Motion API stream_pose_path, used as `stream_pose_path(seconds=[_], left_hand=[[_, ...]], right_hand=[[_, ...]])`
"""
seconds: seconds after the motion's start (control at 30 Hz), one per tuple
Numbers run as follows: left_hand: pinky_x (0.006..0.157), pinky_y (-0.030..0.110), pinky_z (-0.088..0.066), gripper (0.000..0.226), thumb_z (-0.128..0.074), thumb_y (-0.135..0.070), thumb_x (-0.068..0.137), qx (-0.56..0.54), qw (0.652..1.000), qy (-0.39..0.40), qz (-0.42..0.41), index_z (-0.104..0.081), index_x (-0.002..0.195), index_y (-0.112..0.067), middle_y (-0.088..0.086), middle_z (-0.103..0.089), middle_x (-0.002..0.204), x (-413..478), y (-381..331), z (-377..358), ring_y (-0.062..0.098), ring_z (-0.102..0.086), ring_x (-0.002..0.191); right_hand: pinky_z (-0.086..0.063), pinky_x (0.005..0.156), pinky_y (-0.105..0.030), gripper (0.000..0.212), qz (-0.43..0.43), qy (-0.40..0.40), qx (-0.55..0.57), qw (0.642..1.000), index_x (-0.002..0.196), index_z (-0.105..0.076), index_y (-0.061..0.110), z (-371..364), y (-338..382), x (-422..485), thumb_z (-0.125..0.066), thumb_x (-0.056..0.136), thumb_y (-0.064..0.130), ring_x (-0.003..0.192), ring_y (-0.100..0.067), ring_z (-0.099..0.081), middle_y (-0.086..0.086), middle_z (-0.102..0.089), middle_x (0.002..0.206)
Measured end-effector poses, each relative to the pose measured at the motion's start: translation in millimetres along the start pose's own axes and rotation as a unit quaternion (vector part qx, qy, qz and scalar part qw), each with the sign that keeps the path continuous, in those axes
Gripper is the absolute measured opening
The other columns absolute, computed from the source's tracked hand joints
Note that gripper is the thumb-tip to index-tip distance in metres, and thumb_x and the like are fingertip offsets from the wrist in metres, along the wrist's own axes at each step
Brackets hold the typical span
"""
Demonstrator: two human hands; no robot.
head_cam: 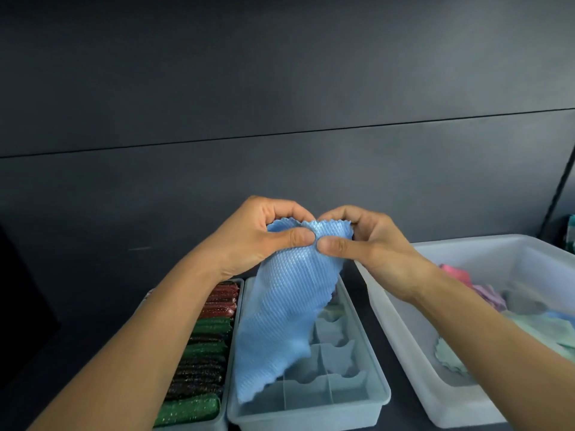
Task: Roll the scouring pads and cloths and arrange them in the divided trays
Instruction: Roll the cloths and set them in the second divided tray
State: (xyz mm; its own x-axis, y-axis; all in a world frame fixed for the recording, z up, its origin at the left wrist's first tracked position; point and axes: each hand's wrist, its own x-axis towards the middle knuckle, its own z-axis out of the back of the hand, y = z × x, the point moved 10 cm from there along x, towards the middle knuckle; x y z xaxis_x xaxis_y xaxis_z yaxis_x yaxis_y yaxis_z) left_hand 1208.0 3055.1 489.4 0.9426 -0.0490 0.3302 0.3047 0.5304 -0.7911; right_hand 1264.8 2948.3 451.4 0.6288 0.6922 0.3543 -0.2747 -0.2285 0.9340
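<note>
Above divided tray (367,396): left hand (249,241), right hand (373,244) each pinch blue cloth (280,321) top edge.

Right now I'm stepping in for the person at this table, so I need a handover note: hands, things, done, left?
Hands: left hand and right hand both pinch the top edge of the blue cloth with their fingers. It hangs unrolled over the divided tray.
Done: rolled scouring pads are packed on the left.
Left: roll this cloth and set it in a cell; the near cells look empty. Loose cloths lie in the bin on the right.
</note>
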Motion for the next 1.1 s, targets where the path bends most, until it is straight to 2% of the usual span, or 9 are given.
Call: stream_pose_path(seconds=[0.2,0.33,0.43,0.57,0.7,0.87,0.93,1.0,1.1], left_hand=[[0.065,0.016,-0.051,0.011,-0.076,-0.011,0.082,0.045,0.997,-0.069,-0.006,-0.074,0.089,-0.018,-0.003,-0.075,0.082,-6,-3,16,0.005,-0.068,0.071],[0.079,0.025,-0.053,0.046,-0.083,-0.018,0.075,0.061,0.992,-0.102,0.034,-0.065,0.115,-0.033,-0.005,-0.073,0.086,-8,12,29,0.012,-0.069,0.084],[0.065,0.025,-0.050,0.023,-0.080,-0.014,0.077,-0.012,0.990,-0.122,0.068,-0.073,0.098,-0.017,-0.003,-0.075,0.085,-14,28,39,0.008,-0.067,0.073],[0.054,0.023,-0.045,0.008,-0.076,-0.013,0.081,-0.088,0.974,-0.190,0.082,-0.073,0.086,-0.008,0.004,-0.074,0.077,-19,38,43,0.010,-0.062,0.064],[0.047,0.024,-0.044,0.010,-0.077,-0.016,0.080,-0.044,0.958,-0.278,0.051,-0.068,0.076,-0.014,0.005,-0.070,0.070,-19,28,45,0.011,-0.059,0.058],[0.044,0.030,-0.049,0.006,-0.074,-0.020,0.083,0.016,0.955,-0.295,-0.001,-0.069,0.080,-0.018,0.001,-0.070,0.071,-13,-2,29,0.018,-0.064,0.057],[0.046,0.022,-0.048,0.003,-0.070,-0.015,0.087,-0.021,0.956,-0.292,-0.012,-0.071,0.085,-0.013,0.000,-0.071,0.071,-11,-8,22,0.011,-0.066,0.057],[0.054,0.024,-0.054,0.007,-0.067,-0.015,0.090,-0.064,0.956,-0.284,-0.024,-0.072,0.090,-0.011,0.000,-0.073,0.073,-11,-11,19,0.010,-0.070,0.063],[0.072,0.029,-0.060,0.020,-0.075,-0.024,0.083,-0.073,0.969,-0.231,-0.036,-0.070,0.100,-0.016,-0.004,-0.075,0.086,-10,-14,8,0.011,-0.072,0.079]], right_hand=[[-0.047,0.055,-0.024,0.017,-0.001,-0.058,-0.061,0.996,0.076,-0.065,0.008,1,10,0,-0.077,0.073,0.020,0.063,-0.015,-0.059,-0.007,-0.062,0.071],[-0.048,0.055,-0.023,0.014,0.006,-0.086,-0.079,0.993,0.072,-0.063,0.010,9,19,3,-0.073,0.081,0.009,0.062,-0.014,-0.058,-0.005,-0.061,0.069],[-0.047,0.055,-0.020,0.016,-0.001,-0.098,-0.052,0.994,0.070,-0.062,0.012,20,24,4,-0.070,0.083,0.008,0.060,-0.011,-0.059,0.000,-0.063,0.066],[-0.051,0.060,-0.030,0.012,-0.016,-0.139,-0.046,0.989,0.073,-0.065,0.013,31,21,6,-0.071,0.083,0.009,0.061,-0.012,-0.062,0.000,-0.067,0.067],[-0.050,0.053,-0.033,0.014,0.019,-0.225,-0.087,0.970,0.071,-0.064,0.011,36,29,5,-0.074,0.080,0.008,0.058,-0.017,-0.060,-0.013,-0.067,0.067],[-0.054,0.046,-0.042,0.012,0.076,-0.241,-0.152,0.955,0.074,-0.063,0.012,19,48,6,-0.072,0.082,0.010,0.059,-0.033,-0.062,-0.017,-0.068,0.072],[-0.055,0.046,-0.039,0.009,0.084,-0.235,-0.141,0.958,0.079,-0.063,0.008,12,52,7,-0.070,0.085,0.009,0.060,-0.029,-0.067,-0.015,-0.069,0.071],[-0.057,0.049,-0.037,0.012,0.083,-0.223,-0.101,0.966,0.083,-0.063,0.002,8,52,8,-0.065,0.090,0.011,0.059,-0.023,-0.068,-0.016,-0.069,0.071],[-0.060,0.060,-0.040,0.037,0.078,-0.199,-0.032,0.977,0.086,-0.066,-0.002,1,51,6,-0.051,0.099,0.029,0.063,-0.025,-0.066,-0.023,-0.067,0.075]])
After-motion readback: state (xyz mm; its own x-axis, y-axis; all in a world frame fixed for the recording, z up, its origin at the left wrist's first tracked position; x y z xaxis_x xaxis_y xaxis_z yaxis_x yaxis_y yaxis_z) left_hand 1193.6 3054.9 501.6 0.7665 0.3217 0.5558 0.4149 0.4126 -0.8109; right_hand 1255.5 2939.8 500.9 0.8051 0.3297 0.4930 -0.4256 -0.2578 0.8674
